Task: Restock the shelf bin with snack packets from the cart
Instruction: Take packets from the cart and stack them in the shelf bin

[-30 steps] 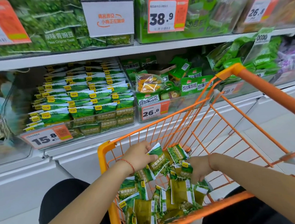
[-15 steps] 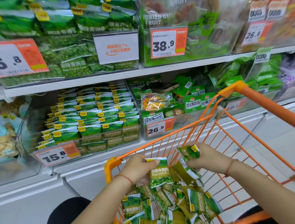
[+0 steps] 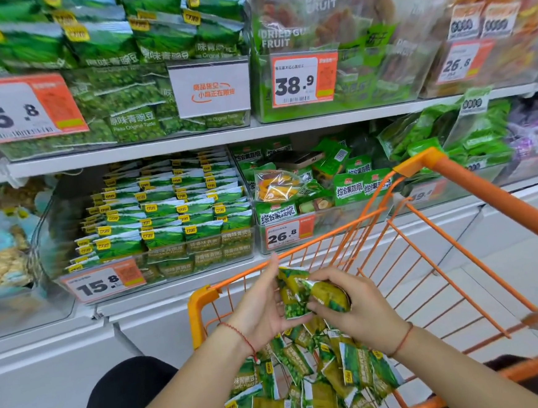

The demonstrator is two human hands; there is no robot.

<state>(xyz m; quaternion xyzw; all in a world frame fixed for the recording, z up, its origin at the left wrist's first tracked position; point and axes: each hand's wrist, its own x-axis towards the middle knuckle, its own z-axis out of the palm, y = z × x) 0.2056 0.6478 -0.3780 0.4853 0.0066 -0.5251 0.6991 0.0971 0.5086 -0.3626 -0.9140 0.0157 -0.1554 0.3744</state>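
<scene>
Both hands (image 3: 269, 310) (image 3: 363, 309) grip packets (image 3: 296, 298) above cart (image 3: 201, 305); bin (image 3: 47, 227) nearly full, pile (image 3: 310, 381) left in cart.

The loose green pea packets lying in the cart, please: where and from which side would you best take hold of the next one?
Probably from above, since the orange cart walls close off the sides. The loose packets lie flat and overlapping, so pinch a raised sealed edge of a top one with fingers and thumb rather than the puffy middle. Both the left hand and the right hand are busy holding packets.
</scene>
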